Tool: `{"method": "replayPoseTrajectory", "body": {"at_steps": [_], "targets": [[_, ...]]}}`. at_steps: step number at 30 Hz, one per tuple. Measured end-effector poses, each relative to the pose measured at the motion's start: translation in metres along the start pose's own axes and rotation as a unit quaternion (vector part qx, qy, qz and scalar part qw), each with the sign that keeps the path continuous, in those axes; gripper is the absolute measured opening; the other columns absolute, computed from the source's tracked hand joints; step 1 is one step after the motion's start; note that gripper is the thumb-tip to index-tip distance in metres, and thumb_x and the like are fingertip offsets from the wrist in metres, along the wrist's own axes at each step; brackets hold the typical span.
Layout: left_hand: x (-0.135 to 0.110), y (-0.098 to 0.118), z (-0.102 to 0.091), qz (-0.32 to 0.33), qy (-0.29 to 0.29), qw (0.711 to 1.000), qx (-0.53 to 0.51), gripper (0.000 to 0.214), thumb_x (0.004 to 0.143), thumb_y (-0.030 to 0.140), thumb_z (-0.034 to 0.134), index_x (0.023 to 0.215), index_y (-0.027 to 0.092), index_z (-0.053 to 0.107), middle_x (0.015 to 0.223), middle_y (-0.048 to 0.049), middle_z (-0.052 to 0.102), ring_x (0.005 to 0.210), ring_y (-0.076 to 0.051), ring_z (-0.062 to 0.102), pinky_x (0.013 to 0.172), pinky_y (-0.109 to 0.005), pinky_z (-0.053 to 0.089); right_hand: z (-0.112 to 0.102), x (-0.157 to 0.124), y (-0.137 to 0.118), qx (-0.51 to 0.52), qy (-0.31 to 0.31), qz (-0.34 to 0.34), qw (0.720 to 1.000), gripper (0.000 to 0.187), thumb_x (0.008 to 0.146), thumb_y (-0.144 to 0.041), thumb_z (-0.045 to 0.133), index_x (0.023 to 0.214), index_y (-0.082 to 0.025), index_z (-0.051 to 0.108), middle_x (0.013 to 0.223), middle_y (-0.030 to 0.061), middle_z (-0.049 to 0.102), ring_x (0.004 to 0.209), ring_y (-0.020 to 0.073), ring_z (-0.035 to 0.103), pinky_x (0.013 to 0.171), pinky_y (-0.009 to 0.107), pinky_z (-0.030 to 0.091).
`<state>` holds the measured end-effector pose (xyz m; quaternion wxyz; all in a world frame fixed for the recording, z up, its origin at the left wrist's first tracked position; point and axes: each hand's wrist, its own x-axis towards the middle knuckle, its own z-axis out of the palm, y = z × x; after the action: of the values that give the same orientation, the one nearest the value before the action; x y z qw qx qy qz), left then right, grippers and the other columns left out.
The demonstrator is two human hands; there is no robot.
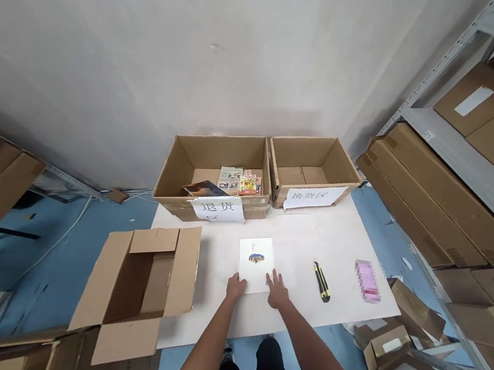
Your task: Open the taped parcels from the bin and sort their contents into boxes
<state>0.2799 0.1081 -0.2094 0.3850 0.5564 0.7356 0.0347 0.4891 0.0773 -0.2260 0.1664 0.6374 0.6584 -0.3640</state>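
A thin white book [255, 277] with a small blue and yellow picture lies flat on the white table, near its front edge. My left hand [235, 286] is at the book's lower left corner, its fingers curled and the thumb over the edge. At the lower right corner rests my right hand [277, 291], open, fingers spread and touching the cover. To the right of it lies a black and yellow utility knife [321, 282]. An open, unfilled cardboard box [184, 269] stands left of the book, flaps folded outward.
Behind the book stand a carton [256, 211] holding several books and a second carton [279, 197], both with handwritten paper labels. A blurred pink object [367, 281] lies on the table [290, 326] at right. Shelving [460, 144] with boxes flanks the right side; more cartons sit on the floor.
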Motion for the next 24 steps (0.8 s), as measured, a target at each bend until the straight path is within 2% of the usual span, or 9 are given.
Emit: {"method": "replayPoseTrajectory", "body": {"at_steps": [3,7,9,12,14,15,19,21,24], "targets": [[0.005,0.004,-0.005,-0.029,0.013,0.999,-0.024,0.035,0.079,0.026,0.063,0.112,0.019,0.069,0.098,-0.0059,0.078,0.091,-0.023,0.074,0.083,-0.03,0.054,0.0,0.0,-0.004,-0.006,0.007,-0.005,1.0,0.107,0.076,-0.008,0.06,0.171,-0.031,0.015,0.177,0.0045,-0.007,0.164,0.0348,0.004,0.109,0.051,0.05],[-0.001,0.018,-0.019,-0.027,0.034,0.998,-0.053,0.032,0.075,0.025,0.065,0.108,0.022,0.067,0.088,0.0008,0.073,0.079,-0.018,0.071,0.078,-0.03,0.055,-0.011,-0.004,-0.002,0.031,-0.012,-0.022,0.999,0.104,0.076,-0.011,0.06,0.17,-0.03,0.021,0.178,0.0042,-0.002,0.164,0.0355,0.006,0.111,0.052,0.049],[-0.01,0.028,-0.027,-0.013,0.048,0.997,-0.062,0.03,0.076,0.024,0.063,0.106,0.024,0.066,0.087,0.0024,0.07,0.078,-0.016,0.069,0.078,-0.029,0.056,-0.022,-0.006,0.002,0.079,0.002,-0.037,0.996,0.096,0.08,-0.015,0.059,0.169,-0.029,0.027,0.178,0.0058,0.012,0.163,0.0344,0.014,0.117,0.052,0.044],[-0.027,0.044,-0.041,0.042,0.067,0.993,-0.091,0.026,0.079,0.024,0.056,0.104,0.025,0.064,0.094,0.0014,0.069,0.083,-0.015,0.068,0.081,-0.029,0.056,-0.045,-0.011,0.011,0.19,0.092,-0.041,0.977,0.086,0.087,-0.027,0.058,0.167,-0.031,0.028,0.167,0.009,0.043,0.157,0.0325,0.035,0.122,0.053,0.039],[-0.041,0.052,-0.053,0.093,0.055,0.983,-0.15,0.026,0.082,0.027,0.054,0.105,0.024,0.064,0.101,-0.0005,0.067,0.082,-0.015,0.065,0.08,-0.029,0.056,-0.067,-0.017,0.017,0.318,0.14,-0.051,0.936,0.081,0.09,-0.035,0.059,0.165,-0.031,0.031,0.154,0.0112,0.058,0.147,0.0335,0.05,0.115,0.055,0.046],[-0.048,0.056,-0.06,0.112,0.041,0.974,-0.195,0.028,0.083,0.03,0.054,0.108,0.024,0.064,0.103,-0.0013,0.066,0.08,-0.014,0.064,0.078,-0.028,0.056,-0.08,-0.022,0.021,0.398,0.146,-0.068,0.903,0.078,0.089,-0.039,0.061,0.162,-0.03,0.035,0.147,0.0122,0.064,0.14,0.0346,0.057,0.109,0.055,0.051],[-0.075,0.068,-0.092,0.124,-0.02,0.919,-0.373,0.05,0.08,0.041,0.067,0.128,0.028,0.06,0.109,-0.0018,0.062,0.082,-0.013,0.062,0.073,-0.027,0.053,-0.143,-0.055,0.035,0.637,0.074,-0.175,0.747,0.064,0.078,-0.047,0.077,0.135,-0.024,0.059,0.119,0.012,0.076,0.112,0.0351,0.073,0.093,0.048,0.058],[-0.086,0.075,-0.111,0.124,-0.03,0.895,-0.427,0.06,0.077,0.043,0.073,0.133,0.03,0.058,0.112,-0.0022,0.062,0.089,-0.015,0.065,0.074,-0.026,0.053,-0.175,-0.075,0.037,0.663,0.027,-0.219,0.715,0.064,0.073,-0.046,0.084,0.129,-0.026,0.061,0.118,0.0089,0.076,0.107,0.0316,0.073,0.088,0.043,0.058],[-0.096,0.083,-0.138,0.136,-0.024,0.877,-0.461,0.066,0.074,0.046,0.078,0.135,0.03,0.056,0.115,-0.0032,0.064,0.093,-0.016,0.066,0.076,-0.027,0.054,-0.213,-0.101,0.03,0.648,-0.032,-0.271,0.712,0.068,0.07,-0.041,0.088,0.131,-0.03,0.06,0.122,0.0061,0.075,0.103,0.0271,0.073,0.078,0.035,0.058]]}}
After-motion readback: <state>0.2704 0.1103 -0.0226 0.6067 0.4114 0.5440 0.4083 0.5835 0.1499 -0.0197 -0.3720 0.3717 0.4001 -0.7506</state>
